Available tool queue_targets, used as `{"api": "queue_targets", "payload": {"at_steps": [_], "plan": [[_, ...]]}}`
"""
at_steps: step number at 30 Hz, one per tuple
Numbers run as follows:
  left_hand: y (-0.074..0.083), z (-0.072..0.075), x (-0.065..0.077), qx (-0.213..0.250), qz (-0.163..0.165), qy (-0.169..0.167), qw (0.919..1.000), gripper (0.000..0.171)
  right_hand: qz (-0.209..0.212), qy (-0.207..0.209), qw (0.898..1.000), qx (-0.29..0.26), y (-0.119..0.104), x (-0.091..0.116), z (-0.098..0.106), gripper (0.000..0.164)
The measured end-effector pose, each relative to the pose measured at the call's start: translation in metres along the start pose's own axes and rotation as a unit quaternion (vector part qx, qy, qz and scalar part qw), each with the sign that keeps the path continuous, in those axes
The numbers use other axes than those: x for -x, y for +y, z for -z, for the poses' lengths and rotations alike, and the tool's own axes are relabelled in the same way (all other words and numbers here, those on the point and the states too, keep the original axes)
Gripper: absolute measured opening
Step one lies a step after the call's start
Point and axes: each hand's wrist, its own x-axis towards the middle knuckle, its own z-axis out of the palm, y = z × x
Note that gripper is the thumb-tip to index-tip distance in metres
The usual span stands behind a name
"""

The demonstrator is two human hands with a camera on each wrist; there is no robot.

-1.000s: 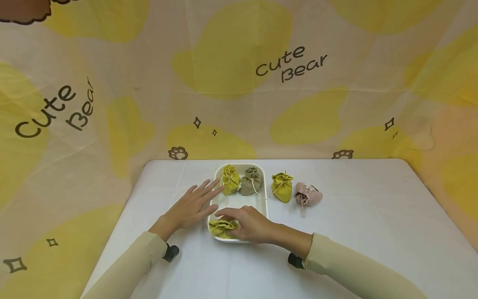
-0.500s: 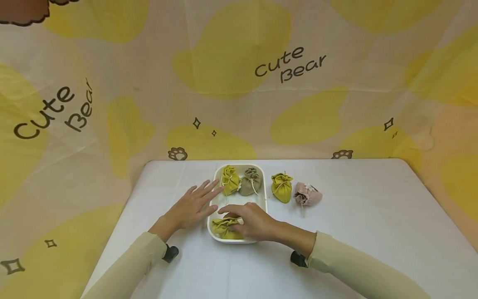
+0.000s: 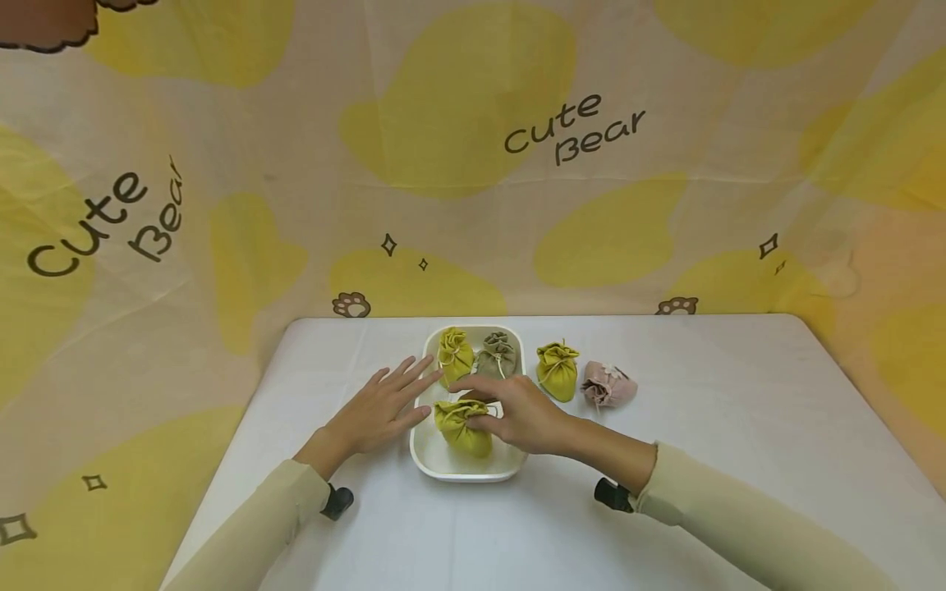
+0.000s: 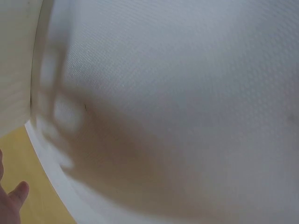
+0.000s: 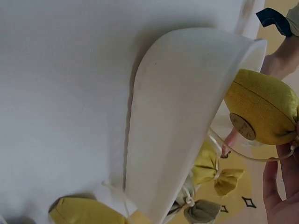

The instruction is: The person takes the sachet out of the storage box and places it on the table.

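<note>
My right hand (image 3: 528, 414) pinches a yellow-green drawstring pouch (image 3: 466, 431) by its gathered neck, over the near part of a white tray (image 3: 473, 477). In the right wrist view that pouch (image 5: 264, 105) shows a round tag and a loose cord, and hangs at the tray's rim. My left hand (image 3: 380, 410) has its fingers spread at the tray's left edge and holds nothing. At the tray's far end sit another yellow-green pouch (image 3: 454, 357) and a grey-green pouch (image 3: 498, 355), the latter partly hidden by my right hand.
Right of the tray, a yellow-green pouch (image 3: 557, 371) and a pink pouch (image 3: 608, 384) with a white flower lie on the white table (image 3: 709, 443). A patterned yellow cloth (image 3: 458, 164) stands behind the table.
My right hand has lifted the yellow-green pouch from the tray's near left corner and moved it away from me and slightly right. The left hand has stayed in place.
</note>
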Motion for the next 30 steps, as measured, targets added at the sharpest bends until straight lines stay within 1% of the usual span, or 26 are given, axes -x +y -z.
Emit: {"api": "queue_targets", "payload": {"at_steps": [7,12,18,24,27,30], "plan": [[-0.001,-0.001,-0.001,-0.004,0.002,0.003,1.0000,0.061,-0.015,0.032,0.999,-0.012,0.004,0.000,0.028,0.042],[0.000,-0.001,-0.002,-0.002,0.007,0.000,1.0000,0.060,-0.029,0.054,0.998,0.004,0.007,0.003,0.047,0.042],[0.000,-0.001,-0.001,-0.006,0.005,-0.001,1.0000,0.061,-0.040,0.079,0.995,0.036,0.010,0.009,0.069,0.041],[-0.001,-0.002,-0.001,-0.004,-0.006,0.010,0.9999,0.061,-0.057,0.123,0.989,0.060,0.017,0.017,0.090,0.044],[-0.001,-0.002,-0.001,-0.004,-0.005,0.008,0.9999,0.061,-0.061,0.147,0.984,0.077,0.021,0.020,0.101,0.045],[-0.001,-0.002,-0.001,-0.005,-0.003,0.006,1.0000,0.061,-0.077,0.164,0.979,0.091,0.026,0.023,0.111,0.045]]}}
